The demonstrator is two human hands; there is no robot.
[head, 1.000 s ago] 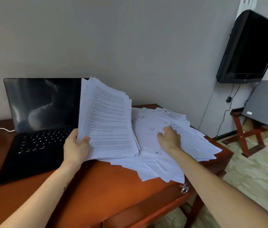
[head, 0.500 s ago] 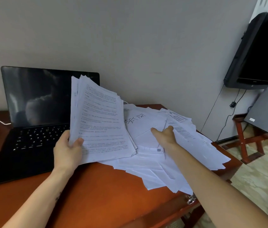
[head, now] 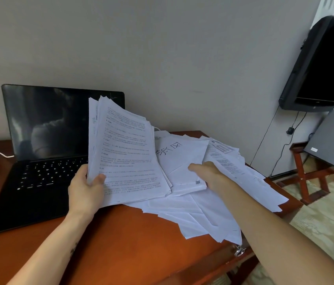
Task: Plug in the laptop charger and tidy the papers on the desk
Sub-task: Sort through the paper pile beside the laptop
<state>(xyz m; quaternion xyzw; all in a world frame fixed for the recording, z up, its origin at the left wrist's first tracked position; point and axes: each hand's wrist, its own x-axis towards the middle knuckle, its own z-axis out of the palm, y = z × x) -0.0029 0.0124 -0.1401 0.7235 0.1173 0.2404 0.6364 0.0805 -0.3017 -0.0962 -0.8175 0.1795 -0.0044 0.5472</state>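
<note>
Some papers (head: 129, 161) in left hand (head: 86, 190)

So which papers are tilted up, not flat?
The printed stack the left hand grips, by the laptop; the loose sheets lie flat at the right hand.

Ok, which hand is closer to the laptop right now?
Left. The left hand grips the paper stack right at the keyboard edge of the laptop; the right hand is farther right among the loose papers, with that stack between it and the laptop.
</note>
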